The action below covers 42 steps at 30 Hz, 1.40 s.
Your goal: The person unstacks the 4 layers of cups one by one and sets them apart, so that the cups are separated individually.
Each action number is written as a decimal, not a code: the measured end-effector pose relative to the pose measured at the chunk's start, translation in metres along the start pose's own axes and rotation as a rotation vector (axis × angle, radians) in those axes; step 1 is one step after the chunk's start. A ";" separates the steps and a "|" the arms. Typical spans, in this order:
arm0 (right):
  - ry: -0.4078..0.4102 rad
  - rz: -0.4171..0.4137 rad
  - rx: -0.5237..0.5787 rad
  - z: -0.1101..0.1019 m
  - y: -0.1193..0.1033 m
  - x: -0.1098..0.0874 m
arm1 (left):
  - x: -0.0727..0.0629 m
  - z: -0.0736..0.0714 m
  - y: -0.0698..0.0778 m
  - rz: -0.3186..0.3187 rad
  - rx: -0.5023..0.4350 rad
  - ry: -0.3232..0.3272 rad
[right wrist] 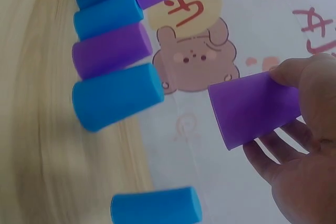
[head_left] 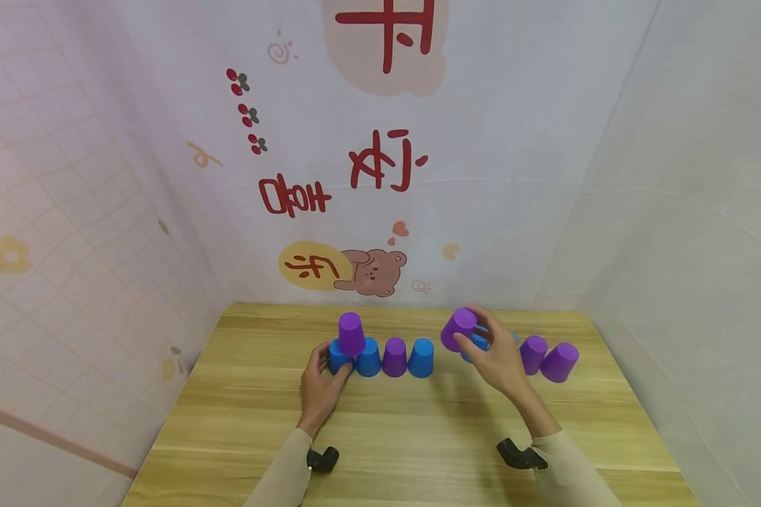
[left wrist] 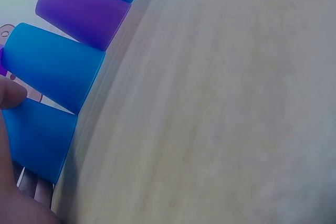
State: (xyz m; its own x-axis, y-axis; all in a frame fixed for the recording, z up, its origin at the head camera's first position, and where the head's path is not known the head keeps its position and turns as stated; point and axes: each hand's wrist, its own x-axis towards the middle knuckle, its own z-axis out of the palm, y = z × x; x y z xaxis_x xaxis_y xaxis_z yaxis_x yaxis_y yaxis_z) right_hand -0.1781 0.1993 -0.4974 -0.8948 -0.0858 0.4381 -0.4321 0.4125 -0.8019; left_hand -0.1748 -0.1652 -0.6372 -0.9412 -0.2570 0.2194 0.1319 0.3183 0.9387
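Note:
My right hand (head_left: 502, 360) holds a purple cup (head_left: 459, 331) upside down in the air, thumb on one side and fingers on the other. In the right wrist view that cup (right wrist: 252, 108) is well off the table. My left hand (head_left: 318, 392) curls round the leftmost blue cup (head_left: 335, 362) of a row of upturned cups. Beside it stand a second blue cup (head_left: 369, 359), a purple cup (head_left: 394, 359) and another blue cup (head_left: 421, 359). One more purple cup (head_left: 351, 334) sits upside down across the tops of the two leftmost blue cups.
Behind my right hand a blue cup (head_left: 471, 354) is partly hidden. Two purple cups (head_left: 533, 355) stand upturned farther right. The wooden table (head_left: 412, 436) meets a white printed cloth (head_left: 507, 211) at its back edge, with cloth on both sides too.

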 end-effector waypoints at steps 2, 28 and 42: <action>0.009 -0.005 0.003 -0.005 0.003 -0.003 | 0.000 0.000 0.000 0.004 0.002 0.005; 0.059 0.113 -0.030 -0.025 0.029 -0.035 | -0.001 0.001 -0.001 0.012 0.014 0.019; 0.067 0.218 -0.085 -0.013 0.052 -0.050 | 0.001 0.001 0.000 -0.007 0.012 0.012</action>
State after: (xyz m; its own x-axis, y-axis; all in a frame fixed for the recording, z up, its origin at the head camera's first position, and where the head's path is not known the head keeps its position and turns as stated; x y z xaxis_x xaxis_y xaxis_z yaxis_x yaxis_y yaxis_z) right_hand -0.1540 0.2373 -0.5560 -0.9552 0.0728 0.2867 -0.2162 0.4897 -0.8447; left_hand -0.1757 -0.1640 -0.6370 -0.9383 -0.2699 0.2164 0.1218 0.3277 0.9369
